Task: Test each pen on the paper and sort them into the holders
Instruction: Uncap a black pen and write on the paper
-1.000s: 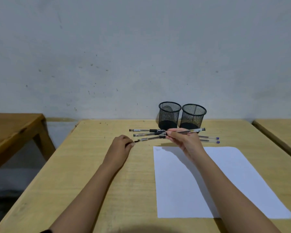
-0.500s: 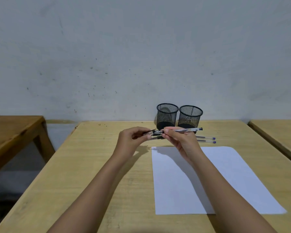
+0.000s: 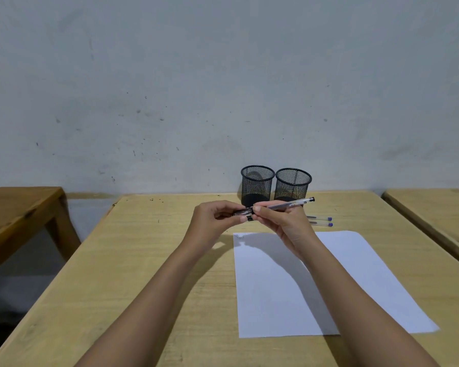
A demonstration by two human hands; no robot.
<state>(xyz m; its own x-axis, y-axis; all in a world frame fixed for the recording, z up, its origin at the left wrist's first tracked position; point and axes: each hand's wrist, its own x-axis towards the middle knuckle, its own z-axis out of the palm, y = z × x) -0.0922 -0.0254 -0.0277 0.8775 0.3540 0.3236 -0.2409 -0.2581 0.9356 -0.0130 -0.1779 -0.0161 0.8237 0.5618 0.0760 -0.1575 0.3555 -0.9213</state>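
Observation:
I hold one clear pen (image 3: 289, 205) level above the desk, just in front of the holders. My right hand (image 3: 281, 221) grips its barrel. My left hand (image 3: 217, 218) pinches the dark cap end (image 3: 243, 212). Two black mesh holders stand side by side at the desk's far edge, the left holder (image 3: 257, 185) and the right holder (image 3: 293, 186). A white sheet of paper (image 3: 355, 282) lies on the right half of the desk, with a small scribble at its top left corner. Two pens with blue ends (image 3: 321, 221) lie behind my right hand; other pens are hidden by my hands.
The wooden desk (image 3: 133, 274) runs up to a grey wall. Another wooden table (image 3: 16, 207) stands to the left across a gap, and a third table edge (image 3: 435, 215) lies to the right.
My left hand left the desk and came up to the cap end of the pen. My right hand lifted that pen off the pile, toward me.

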